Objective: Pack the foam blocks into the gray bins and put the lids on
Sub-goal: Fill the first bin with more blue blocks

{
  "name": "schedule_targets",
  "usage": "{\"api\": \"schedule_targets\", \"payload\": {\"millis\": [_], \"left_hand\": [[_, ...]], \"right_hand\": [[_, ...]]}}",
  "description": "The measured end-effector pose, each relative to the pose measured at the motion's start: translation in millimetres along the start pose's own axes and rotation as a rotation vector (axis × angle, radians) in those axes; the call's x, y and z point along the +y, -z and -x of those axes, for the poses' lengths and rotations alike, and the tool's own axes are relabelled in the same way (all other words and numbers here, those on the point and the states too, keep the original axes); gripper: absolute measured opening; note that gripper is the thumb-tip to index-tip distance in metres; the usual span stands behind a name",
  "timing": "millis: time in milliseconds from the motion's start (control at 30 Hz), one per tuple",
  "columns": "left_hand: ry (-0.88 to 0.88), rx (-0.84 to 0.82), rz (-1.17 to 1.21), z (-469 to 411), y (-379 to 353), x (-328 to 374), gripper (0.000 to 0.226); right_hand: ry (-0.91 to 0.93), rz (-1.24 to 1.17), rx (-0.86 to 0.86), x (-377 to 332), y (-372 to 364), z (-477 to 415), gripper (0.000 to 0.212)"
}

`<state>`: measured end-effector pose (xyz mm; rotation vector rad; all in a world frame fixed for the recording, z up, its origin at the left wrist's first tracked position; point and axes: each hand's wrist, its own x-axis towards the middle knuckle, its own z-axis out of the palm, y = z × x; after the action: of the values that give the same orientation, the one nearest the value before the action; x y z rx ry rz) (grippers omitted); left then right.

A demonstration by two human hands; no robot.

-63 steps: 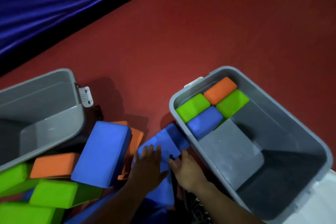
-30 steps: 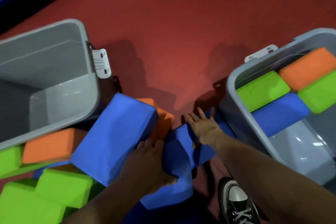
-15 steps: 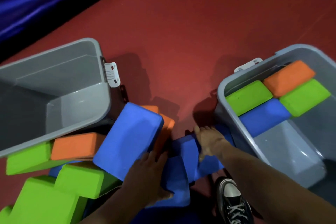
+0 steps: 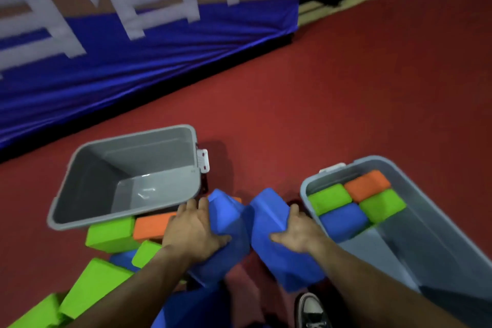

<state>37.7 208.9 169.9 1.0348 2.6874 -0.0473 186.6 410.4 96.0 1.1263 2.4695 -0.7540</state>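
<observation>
My left hand (image 4: 193, 231) grips one blue foam block (image 4: 226, 224) and my right hand (image 4: 298, 233) grips a second blue foam block (image 4: 269, 221). Both blocks are lifted side by side between the two bins. The gray bin on the right (image 4: 426, 210) holds several blocks at its far end: green (image 4: 328, 198), orange (image 4: 367, 184), green (image 4: 382, 205) and blue (image 4: 343, 220). The gray bin on the left (image 4: 127, 146) is tipped and holds nothing. Under it lie an orange block (image 4: 151, 225) and green blocks (image 4: 111, 234). No lid is in view.
More green blocks (image 4: 90, 285) and a blue one are piled at the lower left on the red floor (image 4: 346, 88). A blue banner with white lettering (image 4: 133, 34) runs along the back. My shoe (image 4: 311, 311) stands near the bottom edge.
Both hands have closed round the two blue blocks and lifted them off the floor. The camera has tilted up, so the banner has come into view.
</observation>
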Motion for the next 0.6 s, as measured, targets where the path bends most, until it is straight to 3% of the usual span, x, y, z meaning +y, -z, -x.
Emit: {"api": "schedule_targets", "payload": {"millis": [133, 267, 400, 600], "left_hand": [[0.097, 0.175, 0.108, 49.2, 63.2, 18.9, 0.079], [0.205, 0.259, 0.436, 99.0, 115.4, 42.9, 0.073], [0.28, 0.271, 0.649, 134.8, 160.0, 63.4, 0.083], [0.255, 0.281, 0.815, 167.4, 212.9, 107.6, 0.101]], "right_hand": [[-0.042, -0.252, 0.191, -31.2, 69.6, 68.2, 0.082], [-0.052, -0.48, 0.373, -48.7, 114.4, 150.9, 0.071], [0.029, -0.678, 0.677, -48.4, 122.1, 235.3, 0.074], [0.193, -0.697, 0.993, -35.4, 106.4, 301.3, 0.083]]}}
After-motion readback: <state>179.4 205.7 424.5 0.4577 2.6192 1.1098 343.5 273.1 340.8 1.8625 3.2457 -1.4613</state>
